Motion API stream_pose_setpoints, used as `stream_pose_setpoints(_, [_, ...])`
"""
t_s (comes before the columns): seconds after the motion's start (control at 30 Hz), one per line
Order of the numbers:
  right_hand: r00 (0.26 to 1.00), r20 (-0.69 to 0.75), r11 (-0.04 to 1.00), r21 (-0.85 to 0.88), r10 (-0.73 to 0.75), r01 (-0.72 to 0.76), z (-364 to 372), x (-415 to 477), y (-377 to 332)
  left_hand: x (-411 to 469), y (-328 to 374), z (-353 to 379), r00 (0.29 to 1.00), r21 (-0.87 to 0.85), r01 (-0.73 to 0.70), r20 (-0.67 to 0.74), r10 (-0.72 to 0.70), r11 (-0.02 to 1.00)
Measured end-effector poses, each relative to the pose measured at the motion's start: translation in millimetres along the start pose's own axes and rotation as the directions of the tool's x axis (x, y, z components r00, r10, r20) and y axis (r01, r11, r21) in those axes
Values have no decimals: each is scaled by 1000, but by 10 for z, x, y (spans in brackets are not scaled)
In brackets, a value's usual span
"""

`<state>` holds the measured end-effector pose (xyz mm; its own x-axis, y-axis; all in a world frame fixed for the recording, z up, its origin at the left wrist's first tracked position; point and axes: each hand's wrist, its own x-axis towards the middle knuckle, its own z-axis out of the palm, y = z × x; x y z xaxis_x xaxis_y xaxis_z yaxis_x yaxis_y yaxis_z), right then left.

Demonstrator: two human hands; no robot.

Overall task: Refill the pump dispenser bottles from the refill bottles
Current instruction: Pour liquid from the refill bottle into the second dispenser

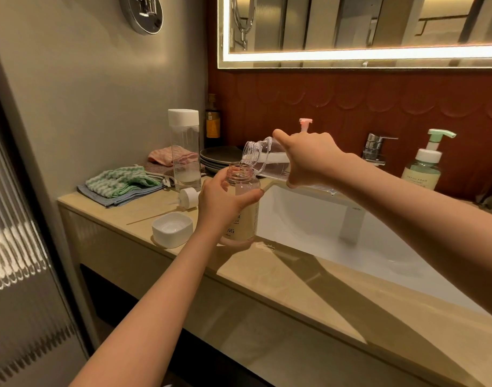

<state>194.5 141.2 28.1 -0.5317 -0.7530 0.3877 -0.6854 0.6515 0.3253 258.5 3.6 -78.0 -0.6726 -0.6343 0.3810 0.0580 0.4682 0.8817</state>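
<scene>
On the beige tabletop (pixel 267 275), at the left rim of the white sink (pixel 309 219), the left hand (pixel 222 202) wraps its fingers round the upright, open-necked pump dispenser bottle (pixel 246 210). The right hand (pixel 309 157) has its fingers clasped round a clear refill bottle (pixel 263 155), tipped with its mouth over that neck. A white cap (pixel 172 229) lies just to the left, with folded cloths (pixel 119 182) and stacked plates (pixel 219 157) farther back. Rust-red scalloped tiles (pixel 351 101) run beneath a lit mirror (pixel 351 23).

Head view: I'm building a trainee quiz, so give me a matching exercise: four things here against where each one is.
1 uncapped refill bottle
2 dispenser bottle
3 white square cap
4 green-pump bottle

a beside the tap
b gripped by the left hand
c tilted in the right hand
d lying on the counter

Pairs: 1-c, 2-b, 3-d, 4-a.
</scene>
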Motion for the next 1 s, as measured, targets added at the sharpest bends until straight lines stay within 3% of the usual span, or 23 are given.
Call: stream_pose_setpoints(1.0, [1000, -26, 1000, -29, -4, 3, 2, 4, 9, -26, 22, -4, 1000, 14, -1, -15, 1, 1000])
